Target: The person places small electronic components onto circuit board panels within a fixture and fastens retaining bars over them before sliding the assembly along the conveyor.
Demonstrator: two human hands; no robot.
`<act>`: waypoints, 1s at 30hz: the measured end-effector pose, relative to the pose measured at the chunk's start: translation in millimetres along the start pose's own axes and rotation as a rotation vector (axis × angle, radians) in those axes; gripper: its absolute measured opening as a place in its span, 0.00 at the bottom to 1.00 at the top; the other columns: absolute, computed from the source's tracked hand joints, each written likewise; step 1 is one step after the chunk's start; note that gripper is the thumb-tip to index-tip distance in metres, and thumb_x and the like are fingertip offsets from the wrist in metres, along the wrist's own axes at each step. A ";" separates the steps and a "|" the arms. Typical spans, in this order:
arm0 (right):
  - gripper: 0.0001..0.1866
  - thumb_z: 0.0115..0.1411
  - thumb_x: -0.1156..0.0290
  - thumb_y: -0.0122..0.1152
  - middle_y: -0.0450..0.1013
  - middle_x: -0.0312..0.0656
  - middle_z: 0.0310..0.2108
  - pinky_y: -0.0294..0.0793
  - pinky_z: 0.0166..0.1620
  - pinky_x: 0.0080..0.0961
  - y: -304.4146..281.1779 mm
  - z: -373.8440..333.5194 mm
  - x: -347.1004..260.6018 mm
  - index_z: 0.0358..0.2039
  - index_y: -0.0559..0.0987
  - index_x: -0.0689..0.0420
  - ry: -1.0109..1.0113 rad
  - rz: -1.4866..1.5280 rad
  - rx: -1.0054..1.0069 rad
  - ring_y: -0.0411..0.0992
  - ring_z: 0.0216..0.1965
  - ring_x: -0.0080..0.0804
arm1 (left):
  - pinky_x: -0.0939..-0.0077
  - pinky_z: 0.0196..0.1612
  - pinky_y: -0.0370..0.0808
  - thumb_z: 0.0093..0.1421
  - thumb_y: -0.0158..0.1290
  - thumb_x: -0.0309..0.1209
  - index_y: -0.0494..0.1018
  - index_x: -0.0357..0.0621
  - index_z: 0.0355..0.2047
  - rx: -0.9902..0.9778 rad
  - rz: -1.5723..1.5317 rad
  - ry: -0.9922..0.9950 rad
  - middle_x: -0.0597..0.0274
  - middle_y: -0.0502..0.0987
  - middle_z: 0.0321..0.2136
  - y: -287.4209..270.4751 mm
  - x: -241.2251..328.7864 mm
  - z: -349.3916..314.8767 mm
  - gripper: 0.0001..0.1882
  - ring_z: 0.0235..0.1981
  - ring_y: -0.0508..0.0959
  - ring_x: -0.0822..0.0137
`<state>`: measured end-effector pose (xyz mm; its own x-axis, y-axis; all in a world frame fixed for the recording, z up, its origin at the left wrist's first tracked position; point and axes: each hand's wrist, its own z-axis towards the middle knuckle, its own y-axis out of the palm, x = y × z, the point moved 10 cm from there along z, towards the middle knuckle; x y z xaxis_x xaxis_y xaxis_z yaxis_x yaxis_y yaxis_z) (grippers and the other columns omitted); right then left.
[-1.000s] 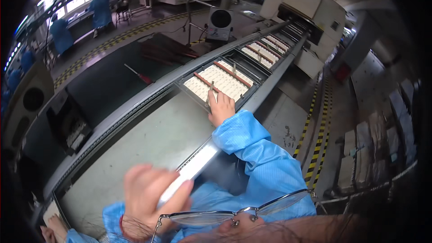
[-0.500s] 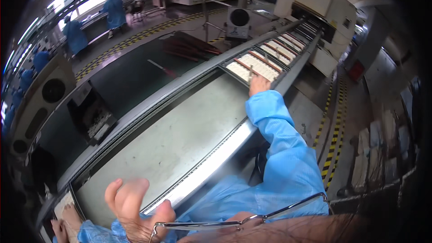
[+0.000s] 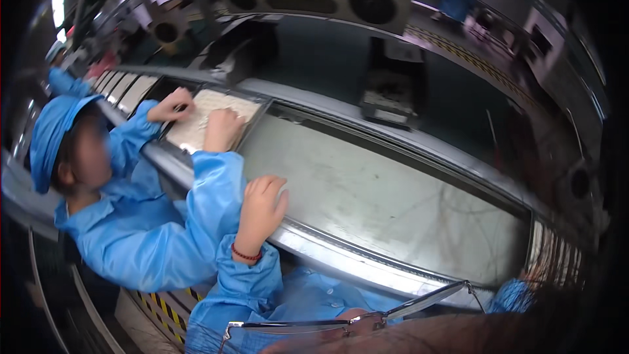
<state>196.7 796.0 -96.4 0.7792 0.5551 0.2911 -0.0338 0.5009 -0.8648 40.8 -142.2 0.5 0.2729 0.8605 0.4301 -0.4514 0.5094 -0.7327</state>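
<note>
My left hand (image 3: 261,208), with a red beaded bracelet at the wrist, hovers or rests by the near rail (image 3: 341,247) of a conveyor. Its fingers are stretched and the thumb stands apart; nothing shows in it. At the lower right edge, only my blue right sleeve (image 3: 512,296) shows well. My right hand is blurred and mostly hidden behind hair, close to a tray with pale contents (image 3: 542,244). Left of my left hand, a co-worker has both hands over a dark-framed tray of small whitish pieces (image 3: 190,132).
The pale conveyor bed (image 3: 367,190) runs between the two trays. Beyond it, a black bin (image 3: 391,95) of small parts stands on a dark green surface. The co-worker (image 3: 144,242) sits close at my left. More pale trays (image 3: 124,90) line the far left.
My view has swung left, bringing the co-worker and their tray into sight. My left hand, raised with bent fingers before, now stretches over the near rail. My right hand has nearly left the picture.
</note>
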 end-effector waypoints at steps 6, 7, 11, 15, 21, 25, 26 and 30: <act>0.32 0.55 0.58 0.69 0.69 0.37 0.50 0.71 0.46 0.51 -25.6 -19.7 -22.6 0.58 0.64 0.39 0.284 -0.143 0.002 0.71 0.51 0.38 | 0.58 0.48 0.70 0.54 0.57 0.27 0.75 0.38 0.38 0.041 0.083 -0.120 0.51 0.75 0.39 0.8 -22.5 13.5 0.11 0.42 0.74 0.49; 0.32 0.56 0.58 0.68 0.69 0.37 0.50 0.71 0.46 0.51 -20.1 -12.4 -14.9 0.59 0.64 0.38 0.312 -0.167 0.010 0.72 0.51 0.37 | 0.58 0.48 0.70 0.54 0.57 0.27 0.75 0.38 0.38 0.040 0.095 -0.134 0.51 0.75 0.39 -1.9 -26.1 14.6 0.12 0.42 0.74 0.49; 0.32 0.58 0.59 0.66 0.69 0.35 0.51 0.71 0.46 0.52 42.4 36.6 41.7 0.61 0.62 0.36 0.298 -0.150 -0.010 0.72 0.51 0.35 | 0.57 0.49 0.69 0.51 0.59 0.27 0.74 0.35 0.37 0.122 0.314 -0.145 0.49 0.73 0.40 -19.0 -43.1 16.0 0.13 0.44 0.72 0.49; 0.32 0.58 0.59 0.65 0.70 0.35 0.51 0.70 0.46 0.52 56.8 35.1 62.1 0.61 0.63 0.35 0.388 -0.222 -0.015 0.72 0.50 0.35 | 0.56 0.49 0.67 0.51 0.61 0.31 0.73 0.37 0.38 0.153 0.529 -0.172 0.51 0.72 0.37 -21.9 -64.6 29.1 0.16 0.44 0.71 0.51; 0.33 0.57 0.59 0.66 0.70 0.36 0.51 0.71 0.47 0.51 22.9 55.8 48.2 0.62 0.63 0.36 0.434 -0.266 0.033 0.72 0.51 0.36 | 0.57 0.48 0.65 0.54 0.59 0.44 0.79 0.38 0.33 -0.034 0.795 -0.443 0.54 0.78 0.35 -20.1 -142.0 25.2 0.19 0.45 0.73 0.54; 0.34 0.56 0.58 0.67 0.70 0.37 0.52 0.72 0.48 0.51 26.0 58.1 58.8 0.62 0.63 0.36 0.437 -0.257 0.023 0.72 0.52 0.36 | 0.57 0.49 0.63 0.53 0.59 0.47 0.80 0.36 0.30 -0.091 0.839 -0.404 0.52 0.79 0.34 -22.4 -131.1 32.6 0.22 0.45 0.73 0.53; 0.35 0.56 0.58 0.67 0.70 0.37 0.52 0.72 0.48 0.51 26.2 60.1 59.3 0.62 0.63 0.36 0.429 -0.253 0.019 0.72 0.52 0.36 | 0.58 0.49 0.63 0.52 0.59 0.48 0.80 0.36 0.31 -0.105 0.787 -0.433 0.51 0.80 0.34 -23.8 -132.7 31.7 0.23 0.45 0.73 0.52; 0.36 0.55 0.57 0.68 0.70 0.38 0.53 0.73 0.49 0.50 20.2 64.0 49.6 0.62 0.63 0.36 0.387 -0.222 0.016 0.72 0.53 0.37 | 0.58 0.50 0.62 0.52 0.58 0.51 0.80 0.34 0.29 -0.176 0.678 -0.409 0.49 0.80 0.33 -17.5 -113.7 29.0 0.26 0.44 0.73 0.51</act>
<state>194.6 876.2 -73.3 0.9453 0.1456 0.2918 0.1532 0.5916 -0.7915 -6.9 -248.7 -20.3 -0.3597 0.9331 -0.0033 -0.2576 -0.1027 -0.9608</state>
